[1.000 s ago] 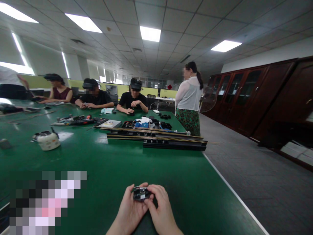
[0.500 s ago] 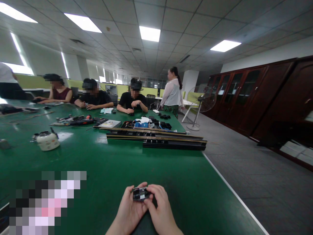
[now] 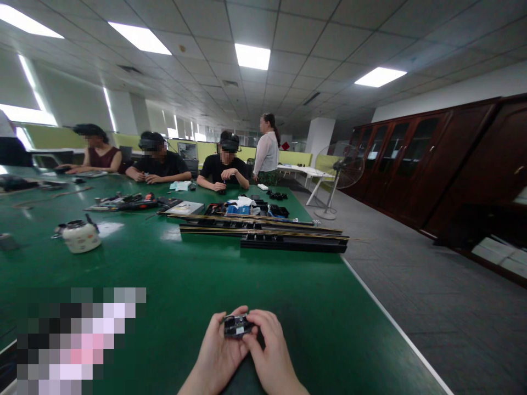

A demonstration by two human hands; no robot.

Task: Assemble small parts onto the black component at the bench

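1 small black part [image 3: 237, 326] is between the left hand [image 3: 222, 346] and the right hand [image 3: 269, 339], just above the green table [image 3: 164, 296]. The left hand cups it from below, thumb at its left side. The right hand pinches its right end. Past both hands lie black bars [image 3: 294, 246] and long thin rods [image 3: 222, 232]. Ahead and left of the hands stands a white pot [image 3: 81, 241].
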